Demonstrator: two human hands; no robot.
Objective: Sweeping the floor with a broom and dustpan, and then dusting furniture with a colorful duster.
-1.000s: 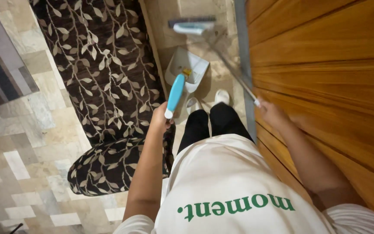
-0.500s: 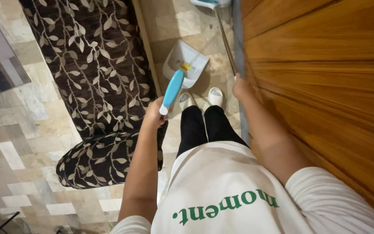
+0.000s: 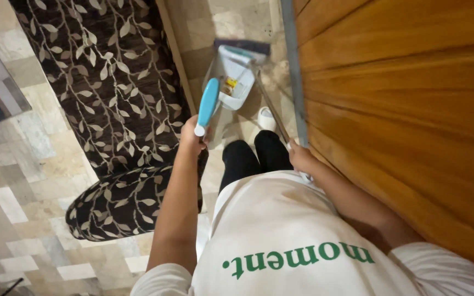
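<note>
Warm indoor light falls evenly from above, bright on the wooden door (image 3: 401, 109), where a soft sheen runs along the grain. The broom (image 3: 259, 82) is smeared by motion blur. The floor tiles (image 3: 17, 164) look slightly soft. Wide-angle distortion bends the lines near the edges. Shadows are faint and diffuse.

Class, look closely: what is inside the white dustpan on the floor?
Inside the dustpan lie small yellow scraps. Its blue handle covers part of the pan, so anything under it stays hidden.
</note>
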